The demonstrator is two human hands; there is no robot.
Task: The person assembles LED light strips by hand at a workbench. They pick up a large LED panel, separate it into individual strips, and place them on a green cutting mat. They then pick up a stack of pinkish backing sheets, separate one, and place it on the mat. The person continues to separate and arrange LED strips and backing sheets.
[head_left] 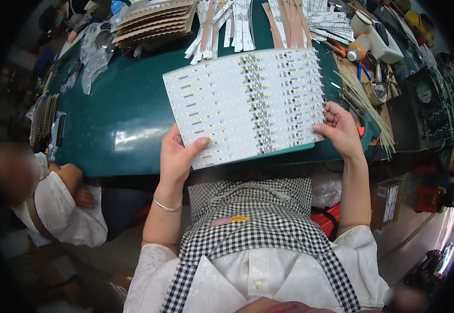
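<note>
A large white LED circuit board panel (227, 104), covered with rows of small yellow LEDs and bands of dark components, is held up tilted in front of me. My left hand (180, 151) grips its lower left edge, thumb on the face and fingers behind. At the right edge my right hand (339, 128) pinches the panel, with the thumb on the front and the fingers curled at the side. The panel hides part of the green table (117, 120) behind it.
Stacked brown boards (154, 23) and bundles of white strips (240, 26) lie along the far side. On the right are an orange-capped bottle (360, 48), a white jug (383, 41), thin sticks (370, 109) and tools. Another person (65, 208) sits at the left, arms folded.
</note>
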